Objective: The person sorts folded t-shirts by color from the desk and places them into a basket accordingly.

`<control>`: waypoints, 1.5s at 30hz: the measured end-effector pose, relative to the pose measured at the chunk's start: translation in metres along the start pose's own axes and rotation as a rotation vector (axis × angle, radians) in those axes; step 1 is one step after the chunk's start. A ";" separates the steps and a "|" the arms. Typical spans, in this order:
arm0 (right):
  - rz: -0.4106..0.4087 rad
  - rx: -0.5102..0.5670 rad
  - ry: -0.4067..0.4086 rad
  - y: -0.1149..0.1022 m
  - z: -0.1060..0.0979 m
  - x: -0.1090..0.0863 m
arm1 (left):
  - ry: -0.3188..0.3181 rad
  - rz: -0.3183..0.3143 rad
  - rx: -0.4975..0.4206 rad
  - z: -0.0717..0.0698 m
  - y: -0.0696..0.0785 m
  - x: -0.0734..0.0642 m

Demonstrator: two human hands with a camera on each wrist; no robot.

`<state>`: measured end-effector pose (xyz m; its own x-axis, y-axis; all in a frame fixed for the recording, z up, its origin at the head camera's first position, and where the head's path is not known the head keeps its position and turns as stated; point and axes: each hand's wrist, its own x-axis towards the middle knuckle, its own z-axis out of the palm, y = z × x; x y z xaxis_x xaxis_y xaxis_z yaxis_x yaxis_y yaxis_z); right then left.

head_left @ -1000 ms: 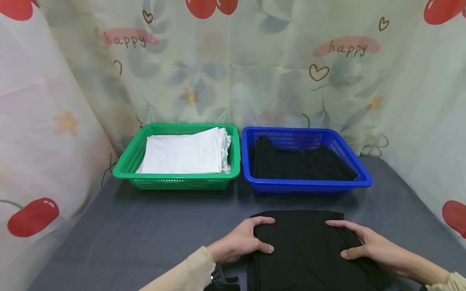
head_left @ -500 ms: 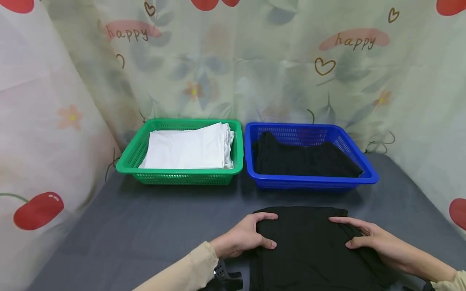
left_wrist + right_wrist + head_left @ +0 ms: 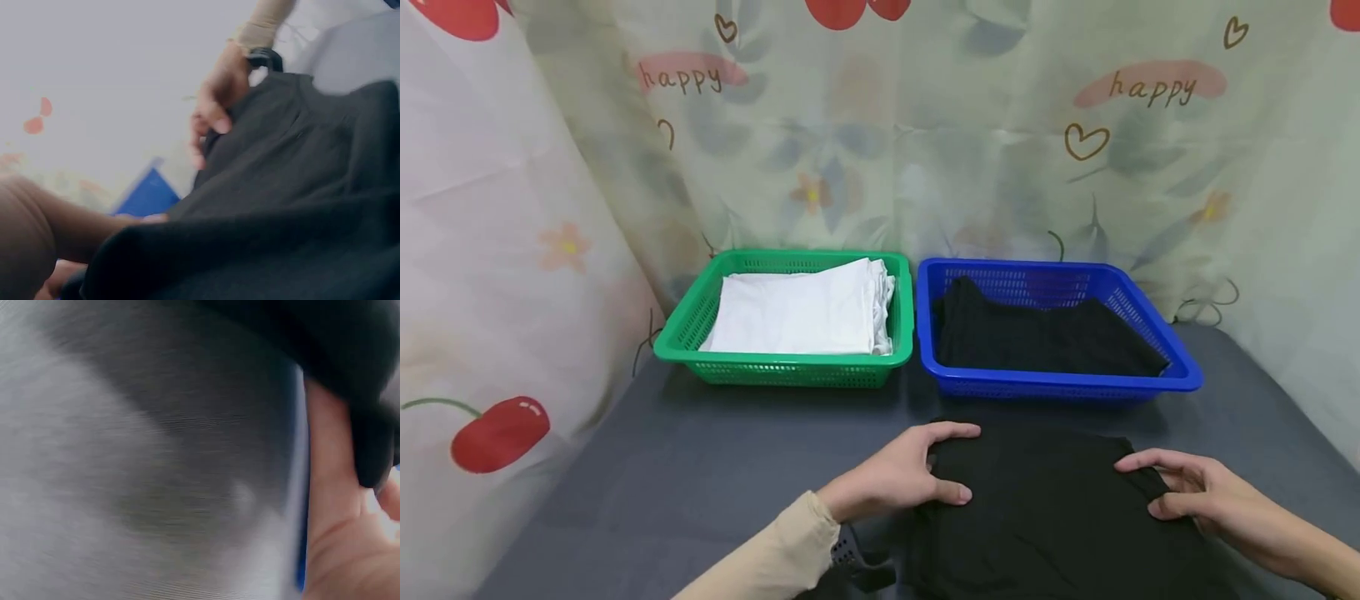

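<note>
A folded black garment (image 3: pixel 1045 508) is stretched between my two hands at the front of the table. My left hand (image 3: pixel 891 475) grips its left side, thumb and index finger on top and the other fingers hidden beneath. On the opposite side, my right hand (image 3: pixel 1213 504) pinches the edge between thumb and fingers. From the left wrist, the cloth (image 3: pixel 281 150) looks raised and sagging between the hands. The right wrist view shows fingers (image 3: pixel 334 456) under the dark cloth (image 3: pixel 331 337), with the grey tabletop below, blurred.
Behind the garment stands a blue basket (image 3: pixel 1060 379) with folded black cloth (image 3: pixel 1045 337) in it. To its left is a green basket (image 3: pixel 790 371) holding folded white cloth (image 3: pixel 797 312). A printed curtain (image 3: pixel 865 167) closes off the back and sides of the grey table (image 3: pixel 700 467).
The garment has come up from the table in both hands. My right hand has shifted outward to the garment's right edge. The head view has shifted slightly.
</note>
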<state>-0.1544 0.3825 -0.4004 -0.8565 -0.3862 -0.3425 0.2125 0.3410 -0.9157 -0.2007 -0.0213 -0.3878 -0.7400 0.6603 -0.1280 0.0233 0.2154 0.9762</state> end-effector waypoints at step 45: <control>-0.140 -0.282 0.278 -0.124 -0.092 0.115 | 0.096 0.010 0.519 -0.109 0.083 0.157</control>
<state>-0.3228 0.3748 -0.3065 -0.9704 -0.2130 -0.1136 -0.0194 0.5380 -0.8427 -0.3878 0.0219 -0.3081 -0.7957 0.6005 -0.0788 0.3427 0.5537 0.7589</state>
